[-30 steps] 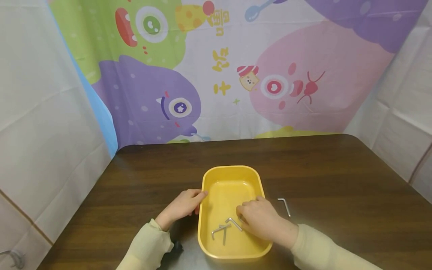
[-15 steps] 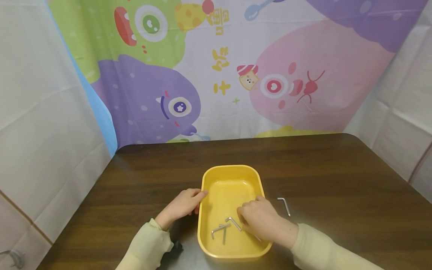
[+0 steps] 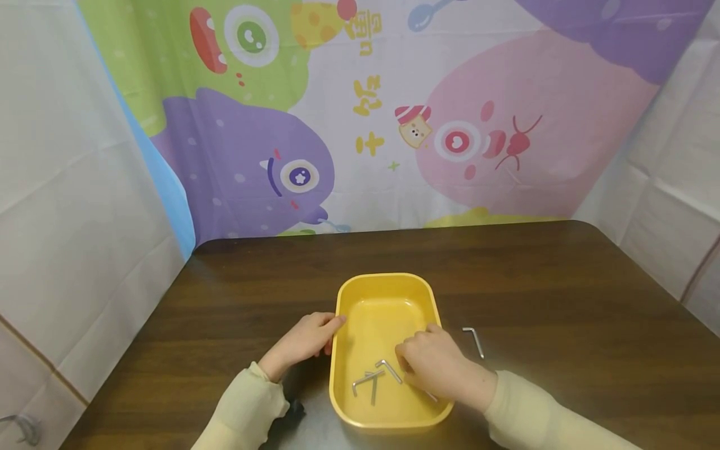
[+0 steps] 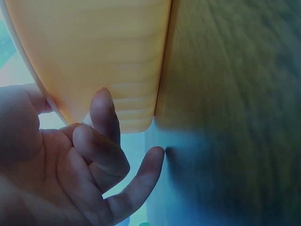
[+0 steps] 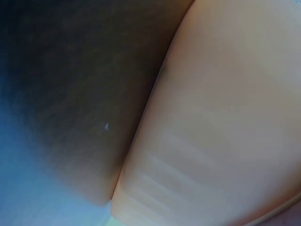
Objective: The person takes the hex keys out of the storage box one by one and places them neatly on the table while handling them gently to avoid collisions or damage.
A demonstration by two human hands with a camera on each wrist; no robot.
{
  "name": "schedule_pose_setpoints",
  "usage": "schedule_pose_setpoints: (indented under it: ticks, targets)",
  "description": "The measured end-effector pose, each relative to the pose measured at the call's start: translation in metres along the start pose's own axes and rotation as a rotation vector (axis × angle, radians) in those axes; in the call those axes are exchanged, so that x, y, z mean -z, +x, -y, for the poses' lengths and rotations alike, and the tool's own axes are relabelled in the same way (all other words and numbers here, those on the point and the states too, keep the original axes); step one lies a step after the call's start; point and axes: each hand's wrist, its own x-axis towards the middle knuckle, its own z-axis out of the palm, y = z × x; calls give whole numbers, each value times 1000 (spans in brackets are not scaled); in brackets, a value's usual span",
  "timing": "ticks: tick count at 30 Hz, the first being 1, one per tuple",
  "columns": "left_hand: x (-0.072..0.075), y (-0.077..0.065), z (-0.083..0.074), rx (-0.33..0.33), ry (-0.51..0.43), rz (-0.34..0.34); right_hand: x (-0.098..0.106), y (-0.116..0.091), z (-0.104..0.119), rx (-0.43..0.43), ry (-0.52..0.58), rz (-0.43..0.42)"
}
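A yellow plastic bin (image 3: 384, 284) stands on the table. My left hand (image 3: 306, 337) grips its left rim, thumb over the edge; in the left wrist view its other fingers (image 4: 106, 113) are bent along the bin's outer wall (image 4: 94, 47). My right hand (image 3: 430, 362) reaches over the right rim into the bin with bent fingers, and I cannot tell whether they hold anything. Just left of it lies a metal Allen key (image 3: 392, 373), with two crossed Allen keys (image 3: 365, 380) farther left. The end of another Allen key (image 3: 430, 396) shows under the right hand.
One more Allen key (image 3: 477, 342) lies on the dark wooden table (image 3: 534, 281) right of the bin. A small black object (image 3: 295, 409) is beside the left sleeve. A cartoon-printed cloth (image 3: 388, 206) hangs behind the table.
The grey metal piece at the right hand's fingertips a second ago no longer shows there; an Allen key's end now shows below that hand. The left hand stays on the rim.
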Motion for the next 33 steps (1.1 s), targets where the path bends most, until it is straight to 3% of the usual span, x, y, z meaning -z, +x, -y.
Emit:
schedule_pose_setpoints:
  ticks: [15,33]
  targets:
    - [0,-1,-2,7,-4,-2,-1,0,1,17,-18,-59]
    - [0,0,-1,4,16,-2,0,0,0,-7,55,-68]
